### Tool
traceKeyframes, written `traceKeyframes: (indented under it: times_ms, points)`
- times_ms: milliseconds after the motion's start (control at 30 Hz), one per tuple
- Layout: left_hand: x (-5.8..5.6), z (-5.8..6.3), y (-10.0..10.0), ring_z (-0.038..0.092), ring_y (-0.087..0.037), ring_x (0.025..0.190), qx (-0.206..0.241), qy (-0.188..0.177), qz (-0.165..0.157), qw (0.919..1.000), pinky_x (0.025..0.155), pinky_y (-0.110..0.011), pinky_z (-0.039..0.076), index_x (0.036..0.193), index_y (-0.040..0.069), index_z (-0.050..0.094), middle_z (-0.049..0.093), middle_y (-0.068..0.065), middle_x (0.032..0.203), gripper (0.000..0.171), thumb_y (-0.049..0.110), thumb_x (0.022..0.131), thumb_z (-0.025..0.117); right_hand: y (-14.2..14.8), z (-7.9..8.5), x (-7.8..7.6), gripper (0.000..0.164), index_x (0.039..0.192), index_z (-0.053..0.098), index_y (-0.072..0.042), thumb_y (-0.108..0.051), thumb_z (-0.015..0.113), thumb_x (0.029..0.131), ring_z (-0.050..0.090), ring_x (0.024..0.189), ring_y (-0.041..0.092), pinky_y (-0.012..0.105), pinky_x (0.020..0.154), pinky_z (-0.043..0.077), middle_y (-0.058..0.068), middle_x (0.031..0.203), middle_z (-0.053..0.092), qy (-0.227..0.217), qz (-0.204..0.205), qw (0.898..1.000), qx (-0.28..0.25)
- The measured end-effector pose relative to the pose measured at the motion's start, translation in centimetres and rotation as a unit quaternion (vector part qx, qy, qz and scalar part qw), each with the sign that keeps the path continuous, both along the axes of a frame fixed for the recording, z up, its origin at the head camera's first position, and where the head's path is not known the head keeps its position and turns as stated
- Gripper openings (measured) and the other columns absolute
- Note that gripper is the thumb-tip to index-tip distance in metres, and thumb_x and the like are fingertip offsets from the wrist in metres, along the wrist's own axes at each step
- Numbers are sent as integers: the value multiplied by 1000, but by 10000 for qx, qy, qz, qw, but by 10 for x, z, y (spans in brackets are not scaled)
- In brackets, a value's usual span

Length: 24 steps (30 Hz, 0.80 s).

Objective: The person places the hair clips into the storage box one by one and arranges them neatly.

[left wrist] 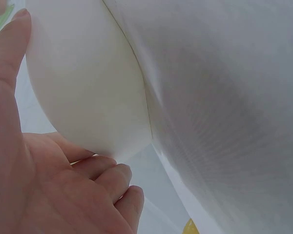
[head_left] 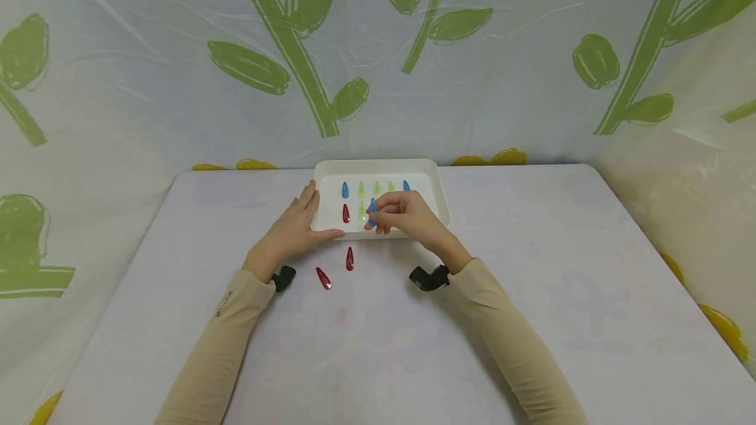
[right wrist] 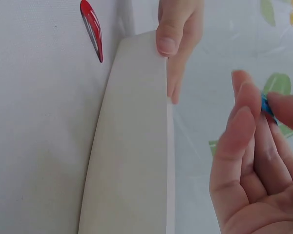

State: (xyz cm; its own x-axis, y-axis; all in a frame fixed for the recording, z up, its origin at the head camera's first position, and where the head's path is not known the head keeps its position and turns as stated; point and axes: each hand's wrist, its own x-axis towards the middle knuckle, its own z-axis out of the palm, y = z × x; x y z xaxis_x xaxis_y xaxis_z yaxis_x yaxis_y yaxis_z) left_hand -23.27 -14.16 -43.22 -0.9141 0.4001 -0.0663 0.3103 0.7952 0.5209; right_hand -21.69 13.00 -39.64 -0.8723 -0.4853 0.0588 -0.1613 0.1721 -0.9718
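Observation:
A white rectangular tray [head_left: 437, 179] lies near the table's far edge. My left hand [head_left: 295, 223] rests around its front left corner, fingers extended along the left side and thumb along the front rim. Over the tray, my right hand [head_left: 406, 213] pinches a blue snap hair clip [head_left: 373, 207] between thumb and fingers. Behind it is a row of clips: a blue clip [head_left: 345, 189] at the left, several green clips [head_left: 377, 187], and another blue clip [head_left: 406, 185]. In the front row, a red clip [head_left: 346, 213] lies beside a green clip [head_left: 361, 210]; my right hand hides the tray beyond.
On the table in front of the tray lie two more red clips, one upright in view [head_left: 350, 259] and one slanted [head_left: 323, 279]. A white sheet with green leaf prints [head_left: 502, 97] hangs behind the table [head_left: 378, 353] and along both sides.

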Motion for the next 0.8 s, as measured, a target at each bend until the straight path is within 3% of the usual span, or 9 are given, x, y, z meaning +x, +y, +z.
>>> traceKeyframes:
  times_ms: [133, 367, 567, 800]
  points:
    - [0, 0, 0, 3, -40, 150, 11, -24, 44, 10000, 121, -53, 11, 157, -2, 10, -9, -12, 166, 118, 70, 82, 66, 0, -1, -1, 14, 100, 68, 3, -9, 68, 94, 58, 80, 53, 46, 71, 56, 23, 88, 73, -11, -274, 9995, -145]
    - [3, 0, 0, 3, -41, 150, 47, -98, 70, 9999, 121, -53, 12, 158, 1, 9, -9, -9, 166, 118, 71, 82, 65, 1, -4, -4, 19, 104, 67, 9, -7, 68, 93, 58, 80, 53, 28, 66, 57, 15, 85, 74, 0, -467, 9983, -356]
    - [4, 1, 1, 3, -37, 151, 47, -42, 63, 10000, 122, -51, 11, 158, 0, 9, -9, -9, 166, 118, 71, 82, 65, 3, -2, -11, 13, 102, 69, 3, -6, 69, 93, 61, 78, 49, 28, 67, 58, 15, 85, 75, 34, -765, 9963, -379]
    - [5, 2, 2, 4, -40, 150, 84, -69, 112, 9999, 121, -53, 12, 159, 2, 10, -9, -8, 166, 117, 70, 82, 65, 3, 2, -21, 20, 105, 66, 7, -7, 70, 92, 67, 75, 40, 31, 70, 61, 18, 89, 74, -272, -1136, 9922, -428]
